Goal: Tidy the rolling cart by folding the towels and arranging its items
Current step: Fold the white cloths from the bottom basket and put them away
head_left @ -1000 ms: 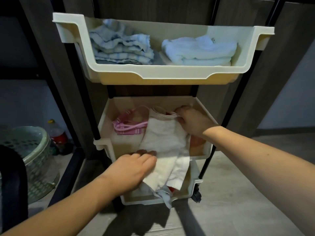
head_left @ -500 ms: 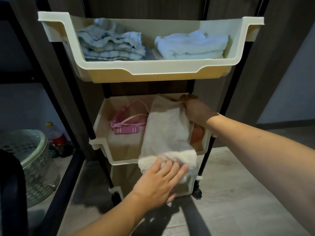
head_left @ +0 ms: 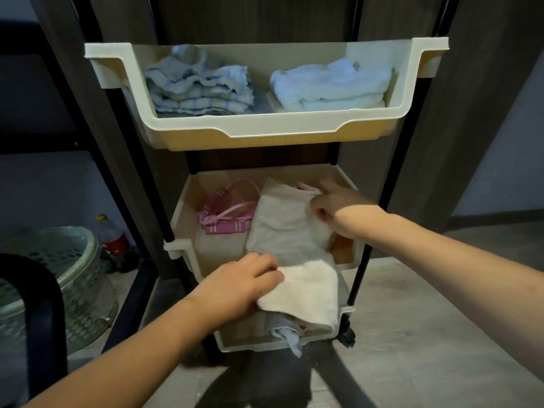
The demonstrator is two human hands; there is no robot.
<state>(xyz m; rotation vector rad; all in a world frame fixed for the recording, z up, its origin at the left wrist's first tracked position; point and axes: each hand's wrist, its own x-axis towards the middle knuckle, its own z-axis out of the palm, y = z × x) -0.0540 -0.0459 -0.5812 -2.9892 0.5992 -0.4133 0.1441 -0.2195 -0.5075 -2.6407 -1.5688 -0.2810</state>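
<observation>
A cream rolling cart (head_left: 265,128) stands before me with three tiers. Its top tray holds a folded blue striped towel (head_left: 200,86) on the left and a folded white towel (head_left: 329,86) on the right. A beige towel (head_left: 288,231) lies in the middle tray (head_left: 182,245) and hangs over its front rim. My right hand (head_left: 338,207) pinches the towel's far end inside the tray. My left hand (head_left: 241,284) grips its near, doubled-over end in front of the rim. A pink jump rope (head_left: 226,213) lies left of the towel.
The bottom tray (head_left: 250,346) holds crumpled cloth, with a grey piece (head_left: 290,340) hanging over its front. An orange item (head_left: 341,245) shows under my right wrist. A green mesh basket (head_left: 59,275) and a bottle (head_left: 112,234) stand on the floor at left, a dark chair edge (head_left: 35,304) nearer.
My left hand pulled the towel's near end forward and folded it over the tray's front rim. My right hand slid along the far end and the view shifted slightly.
</observation>
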